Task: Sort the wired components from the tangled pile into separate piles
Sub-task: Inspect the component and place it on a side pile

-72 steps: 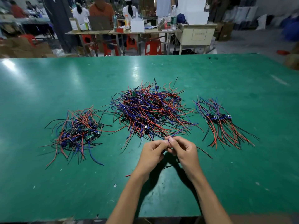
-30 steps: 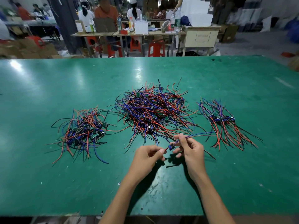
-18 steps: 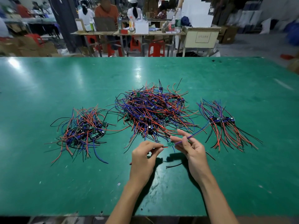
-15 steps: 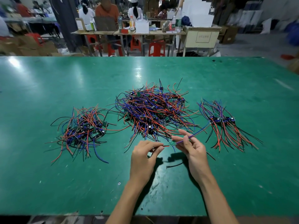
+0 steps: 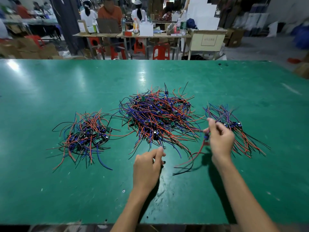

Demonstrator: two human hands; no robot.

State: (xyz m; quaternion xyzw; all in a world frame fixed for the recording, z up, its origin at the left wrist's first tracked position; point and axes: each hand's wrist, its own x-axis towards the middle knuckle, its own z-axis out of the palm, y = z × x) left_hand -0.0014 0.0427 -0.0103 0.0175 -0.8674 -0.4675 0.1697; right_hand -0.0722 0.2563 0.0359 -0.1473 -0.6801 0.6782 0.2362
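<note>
A big tangled pile [image 5: 158,116] of small circuit boards with red, blue and black wires lies mid-table. A sorted pile [image 5: 87,134] lies to its left and a smaller, straighter pile [image 5: 234,128] to its right. My right hand [image 5: 220,139] is lifted beside the right pile and pinches one wired component [image 5: 206,136], whose red and black wires [image 5: 192,158] trail down to the table. My left hand [image 5: 147,166] hovers near the front of the big pile, fingers loosely curled, holding nothing.
The green table [image 5: 66,190] reaches to its far edge at the back. Behind it stand work tables with bottles and boxes, red stools [image 5: 161,51] and seated people [image 5: 109,12]. Cardboard boxes lie at the far left.
My right hand has carried the component to the right, from in front of the big pile toward the right pile. My left hand has let go of its wires and stayed near the middle.
</note>
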